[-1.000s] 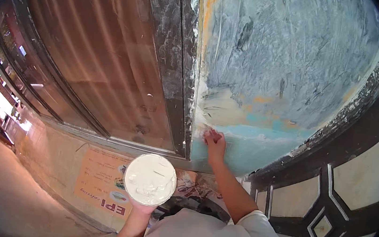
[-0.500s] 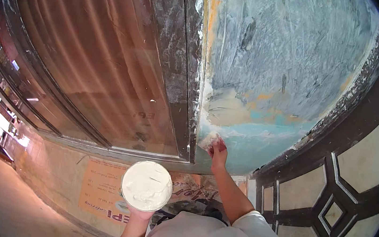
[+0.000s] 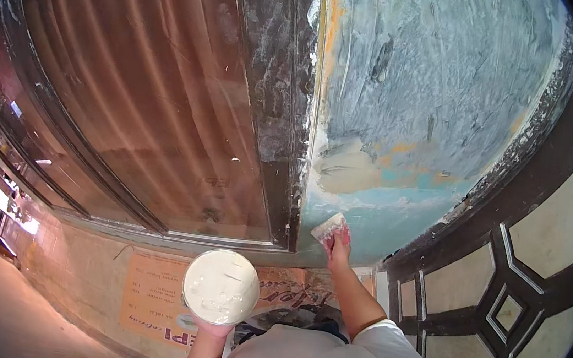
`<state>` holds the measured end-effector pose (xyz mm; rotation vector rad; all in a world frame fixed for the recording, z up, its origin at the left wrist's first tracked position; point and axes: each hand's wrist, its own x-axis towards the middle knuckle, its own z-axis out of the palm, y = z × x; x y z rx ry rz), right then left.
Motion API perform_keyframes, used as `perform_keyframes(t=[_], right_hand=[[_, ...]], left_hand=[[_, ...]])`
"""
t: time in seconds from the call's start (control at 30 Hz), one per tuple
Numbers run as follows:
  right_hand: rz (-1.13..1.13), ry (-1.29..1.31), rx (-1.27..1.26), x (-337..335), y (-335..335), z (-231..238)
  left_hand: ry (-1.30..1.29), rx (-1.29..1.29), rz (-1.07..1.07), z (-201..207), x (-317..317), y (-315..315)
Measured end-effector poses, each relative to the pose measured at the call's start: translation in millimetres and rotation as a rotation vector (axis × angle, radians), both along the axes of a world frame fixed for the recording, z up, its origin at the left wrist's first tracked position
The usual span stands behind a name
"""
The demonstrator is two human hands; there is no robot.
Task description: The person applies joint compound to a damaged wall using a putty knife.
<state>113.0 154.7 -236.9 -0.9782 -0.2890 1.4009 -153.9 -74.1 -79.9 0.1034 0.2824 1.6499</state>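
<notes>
Head | left hand (image 3: 214,329) holds paste tub (image 3: 244,318) | right hand (image 3: 340,246) holds scraper (image 3: 328,227)

The tub (image 3: 222,287) sat in the left hand (image 3: 214,329), over the banner (image 3: 147,291) on the floor (image 3: 36,291). From the tub, the pane (image 3: 147,90) lay at eleven o'clock, the wall (image 3: 428,75) at one, the scraper (image 3: 328,228), in the right hand (image 3: 340,246) before the wall, at two, and the door (image 3: 496,276) at three.

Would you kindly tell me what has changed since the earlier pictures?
The right hand has moved lower in the view and slightly right, carrying the scraper, whose pale blade now shows more fully. Nothing was taken hold of or let go. The left hand still holds the tub of cream paste.
</notes>
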Motion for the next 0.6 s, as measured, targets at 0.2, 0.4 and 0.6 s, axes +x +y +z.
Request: perform_keyframes(t=[0.2,0.4,0.6], right_hand=[[0.171,-0.244,0.18,-9.4,22.3,59.5],[0.04,-0.295,0.206,-3.0,48.4,83.8],[-0.067,-0.078,-0.003,7.3,-9.6,22.1]], left_hand=[[-0.364,-0.075,-0.046,-1.4,-6.7,6.6],[-0.192,-0.115,-0.045,-3.4,-3.5,11.1],[-0.398,-0.009,-0.014,-1.1,-4.7,5.6]])
